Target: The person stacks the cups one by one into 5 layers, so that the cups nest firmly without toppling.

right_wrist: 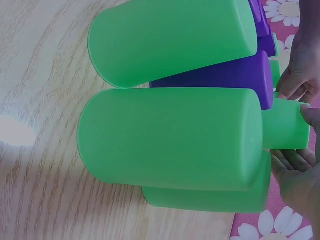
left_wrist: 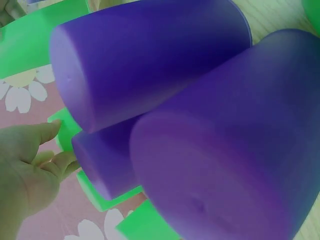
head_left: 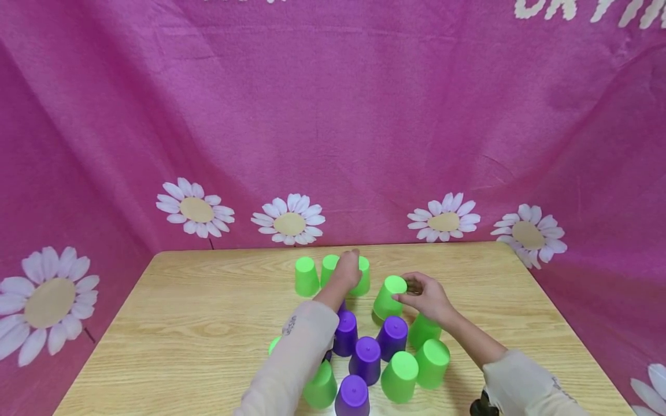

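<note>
Nearby, an upturned purple cup (head_left: pixel 352 398), more cups massed behind it. Farther out, right hand (head_left: pixel 429 297) pinches an upturned green cup (head_left: pixel 386 301), thumb on its near side. Cup lies left of the palm, long axis near upright, top leaning toward the tabletop's (head_left: pixel 198 323) right edge; whether its rim touches wood, cannot tell. Beyond, toward the far edge, left hand (head_left: pixel 347 270) grips the right-end cup (head_left: pixel 364 283) of a green row. Key relation: right hand's cup sits nearer and rightward of that row's end, gap between.
</note>
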A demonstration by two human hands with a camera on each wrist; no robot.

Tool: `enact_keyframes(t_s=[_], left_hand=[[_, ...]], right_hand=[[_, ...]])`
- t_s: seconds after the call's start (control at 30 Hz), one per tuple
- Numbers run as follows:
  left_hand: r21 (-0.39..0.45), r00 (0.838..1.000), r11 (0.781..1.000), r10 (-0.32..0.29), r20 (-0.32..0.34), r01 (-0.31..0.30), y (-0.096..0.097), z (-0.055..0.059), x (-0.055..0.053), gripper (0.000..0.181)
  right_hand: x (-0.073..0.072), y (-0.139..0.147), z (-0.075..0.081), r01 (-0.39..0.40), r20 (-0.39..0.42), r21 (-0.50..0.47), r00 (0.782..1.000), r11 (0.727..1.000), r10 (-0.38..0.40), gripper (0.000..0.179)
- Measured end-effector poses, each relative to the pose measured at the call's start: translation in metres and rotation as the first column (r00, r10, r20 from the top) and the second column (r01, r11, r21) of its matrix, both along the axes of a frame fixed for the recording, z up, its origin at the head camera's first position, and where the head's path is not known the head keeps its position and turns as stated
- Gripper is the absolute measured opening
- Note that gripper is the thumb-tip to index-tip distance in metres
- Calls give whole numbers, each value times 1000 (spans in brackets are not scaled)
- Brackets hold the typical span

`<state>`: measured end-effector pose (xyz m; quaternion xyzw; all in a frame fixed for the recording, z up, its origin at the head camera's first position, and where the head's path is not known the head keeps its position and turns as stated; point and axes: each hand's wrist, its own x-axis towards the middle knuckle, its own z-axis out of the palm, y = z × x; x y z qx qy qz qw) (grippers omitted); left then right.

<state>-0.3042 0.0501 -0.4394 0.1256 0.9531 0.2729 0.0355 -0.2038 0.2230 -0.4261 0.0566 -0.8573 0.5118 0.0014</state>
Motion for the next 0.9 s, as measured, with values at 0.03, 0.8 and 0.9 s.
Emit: enact_keyframes(t_s=[0.03,0.8,0.9], left_hand=[[8,1000,1000,-5,-19,6,-1,9,7,48],[285,967,938,-135,-214,194,-42,61,44,41],[323,971,927,-127,-204,189,-53,60,48,40]], right_hand=[[0,0,1,0,-2,4,1000,1000,0,46],[-27,-5,15,72,-58,19,996,997,-71,42],[-30,-7,15,85,-58,19,995,996,-83,42]])
